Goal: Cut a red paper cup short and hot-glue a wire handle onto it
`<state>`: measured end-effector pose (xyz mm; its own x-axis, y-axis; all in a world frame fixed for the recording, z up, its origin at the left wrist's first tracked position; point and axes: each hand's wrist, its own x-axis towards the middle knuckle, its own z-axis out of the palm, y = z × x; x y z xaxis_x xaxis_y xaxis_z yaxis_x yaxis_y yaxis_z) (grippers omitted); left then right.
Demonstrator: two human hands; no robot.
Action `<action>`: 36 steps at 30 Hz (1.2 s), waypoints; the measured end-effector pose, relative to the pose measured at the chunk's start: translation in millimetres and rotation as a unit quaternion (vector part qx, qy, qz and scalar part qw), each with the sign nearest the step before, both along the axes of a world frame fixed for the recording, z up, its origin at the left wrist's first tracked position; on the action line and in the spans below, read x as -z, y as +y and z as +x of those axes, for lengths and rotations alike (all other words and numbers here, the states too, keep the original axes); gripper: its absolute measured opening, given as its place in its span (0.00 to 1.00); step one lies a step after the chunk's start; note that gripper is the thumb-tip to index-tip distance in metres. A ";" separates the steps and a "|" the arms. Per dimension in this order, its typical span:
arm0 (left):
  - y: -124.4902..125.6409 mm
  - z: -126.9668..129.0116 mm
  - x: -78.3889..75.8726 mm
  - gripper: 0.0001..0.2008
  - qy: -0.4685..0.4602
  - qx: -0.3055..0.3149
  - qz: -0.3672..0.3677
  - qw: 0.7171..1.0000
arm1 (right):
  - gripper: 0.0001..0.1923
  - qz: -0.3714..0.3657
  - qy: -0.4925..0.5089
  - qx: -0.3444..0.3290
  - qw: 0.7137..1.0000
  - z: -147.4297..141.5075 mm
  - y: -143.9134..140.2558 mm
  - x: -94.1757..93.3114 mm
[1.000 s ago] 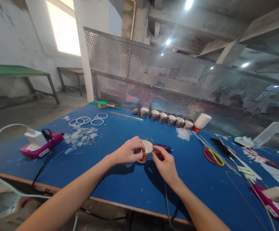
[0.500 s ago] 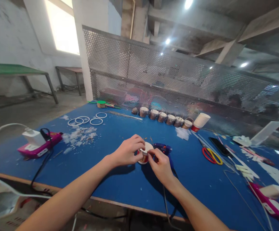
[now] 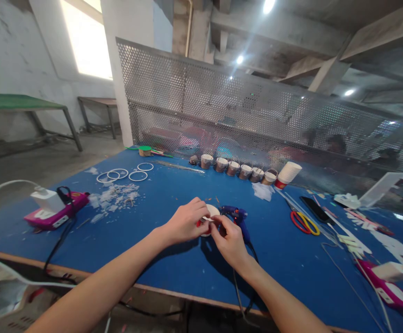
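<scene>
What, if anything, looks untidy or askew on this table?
White scraps lie scattered on the left of the blue table, unlike the neat row of cups. At that row's right end, a stack of paper cups appears to lean right.

The left hand [image 3: 189,222] held a paper cup [image 3: 212,211] on the blue table [image 3: 274,222], and the right hand [image 3: 231,240] bent its fingers to the cup's near side. A blue glue gun [image 3: 236,213] lay just right. Farther off, small brown buckets [image 3: 233,169] stood in a row, left of a tilted cup stack [image 3: 288,174].
</scene>
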<state>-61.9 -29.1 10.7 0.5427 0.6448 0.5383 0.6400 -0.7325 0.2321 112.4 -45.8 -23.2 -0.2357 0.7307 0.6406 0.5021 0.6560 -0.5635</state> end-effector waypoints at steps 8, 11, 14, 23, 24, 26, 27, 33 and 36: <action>-2.8 3.1 2.6 0.06 -0.016 0.028 -0.024 0.999 | 0.07 -0.015 0.019 0.024 0.999 1.3 0.1 2.8; -2.5 3.5 3.4 0.06 -0.017 0.024 -0.022 0.999 | 0.07 -0.016 0.021 0.023 0.999 1.0 0.0 2.1; -1.0 2.6 3.9 0.06 -0.019 0.018 -0.002 1.000 | 0.07 -0.012 0.019 0.021 1.000 1.1 -0.4 1.6; 6.8 -7.8 0.5 0.08 -0.048 -0.008 0.058 0.997 | 0.07 0.169 -0.071 0.007 0.983 27.8 -5.1 -29.5; 7.4 -8.8 0.3 0.08 -0.052 -0.012 0.056 0.997 | 0.07 0.194 -0.064 0.028 0.978 35.7 -3.4 -34.5; 8.1 -10.0 -0.2 0.08 -0.060 -0.021 0.049 0.997 | 0.08 0.194 -0.020 0.092 0.976 54.1 3.8 -42.8; 8.2 -10.2 -0.4 0.08 -0.063 -0.025 0.045 0.997 | 0.09 0.166 0.006 0.124 0.978 64.1 8.9 -45.7; 8.5 -10.4 -2.4 0.07 -0.084 -0.033 0.025 0.996 | 0.17 -0.179 -0.043 0.090 0.979 111.3 38.6 -49.9; 8.9 -11.1 -3.5 0.07 -0.090 -0.030 0.017 0.995 | 0.16 -0.275 -0.085 0.032 0.957 109.4 43.1 -41.1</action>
